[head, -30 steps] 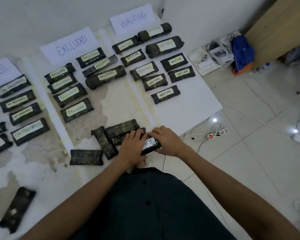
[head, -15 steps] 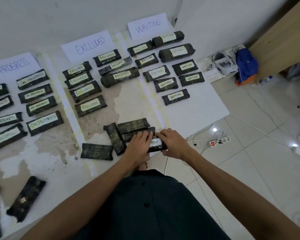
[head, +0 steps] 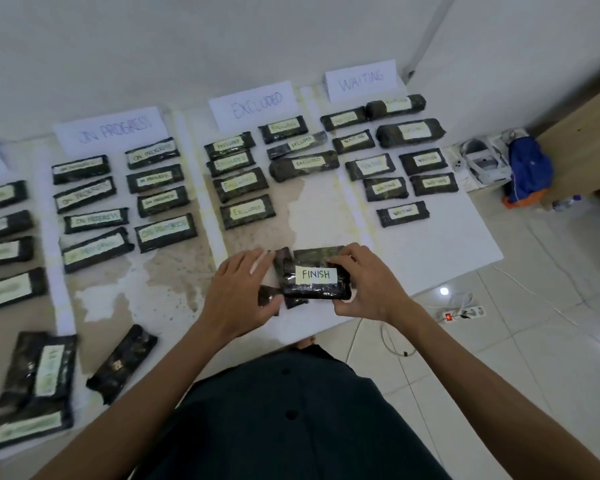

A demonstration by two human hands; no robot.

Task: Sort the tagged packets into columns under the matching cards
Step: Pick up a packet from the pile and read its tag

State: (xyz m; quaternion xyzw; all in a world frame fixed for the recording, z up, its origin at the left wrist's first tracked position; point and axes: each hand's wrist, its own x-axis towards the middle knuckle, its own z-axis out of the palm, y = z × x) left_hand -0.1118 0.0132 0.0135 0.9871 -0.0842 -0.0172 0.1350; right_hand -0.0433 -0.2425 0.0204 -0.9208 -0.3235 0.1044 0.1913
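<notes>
My right hand [head: 364, 289] grips a black plastic-wrapped packet with a white tag reading FINISH [head: 317, 279]. My fingers curl over its far edge, my thumb is on its near edge, and the tag faces up at me. My left hand [head: 238, 289] is loose, with the fingers nearly straight and their tips touching the left end of a small heap of dark tag-down packets [head: 317, 253]. That heap lies just beneath the FINISH packet. All of this is at the near edge of the white sheet [head: 440, 237] spread on the floor.

Three white paper cards lean against the far wall. The ON PROGRESS card [head: 110, 128] is on the left, with two columns of ON PROGRESS packets [head: 96, 220] below it. The EXCLUDED card [head: 253, 105] is in the middle above the EXCLUDED packets [head: 246, 211]. The WAITING card [head: 361, 79] is on the right above the WAITING packets [head: 402, 213]. At the far left edge a further column of tagged packets [head: 4, 251] runs partly out of view, their tags too blurred to read.

At the near left lie two dark packets with pale tags [head: 44, 368] and a slanted tag-down packet [head: 122, 362]. To the right, on the tiled floor, are a white power strip with a red light [head: 461, 312], a white headset [head: 482, 162] and a blue bag [head: 529, 168].
</notes>
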